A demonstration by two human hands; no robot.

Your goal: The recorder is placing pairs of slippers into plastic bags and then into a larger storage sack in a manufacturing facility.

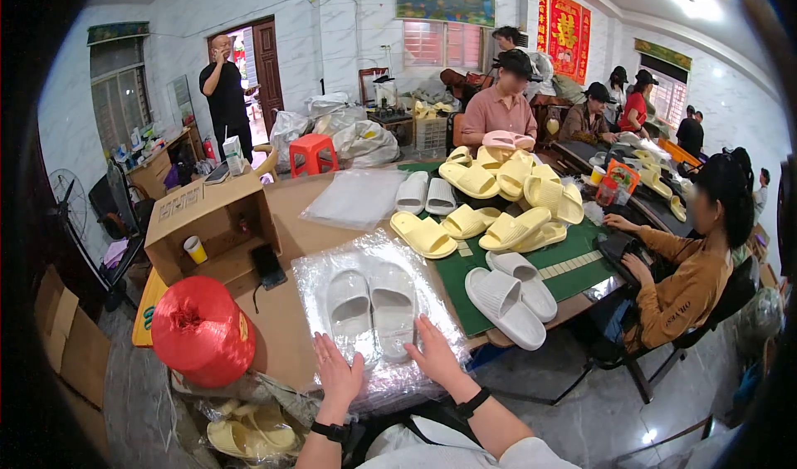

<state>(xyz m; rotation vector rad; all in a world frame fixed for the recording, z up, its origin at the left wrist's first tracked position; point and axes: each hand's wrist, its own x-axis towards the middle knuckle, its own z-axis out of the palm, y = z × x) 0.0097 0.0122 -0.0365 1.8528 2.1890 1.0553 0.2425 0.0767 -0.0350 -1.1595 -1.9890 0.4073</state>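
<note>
A pair of pale grey slippers (349, 307) lies side by side at the near edge of the table, on shiny clear plastic bags (311, 274). Film seems to cover the pair, but I cannot tell for certain that it is inside a bag. My left hand (339, 371) rests by the near end of the left slipper, fingers stretched out. Beside the right slipper's near end is my right hand (437, 349), its fingers spread too. Neither hand grips anything. To the right, another grey pair of slippers (506, 303) sits on a green mat (473, 313).
Yellow slippers (423, 235) crowd the mat. At left stand a cardboard box (212, 207) with a cup inside, a phone (268, 267) and a roll of red twine (203, 332). A co-worker (689, 261) sits at the right; another (498, 112) sits across the table.
</note>
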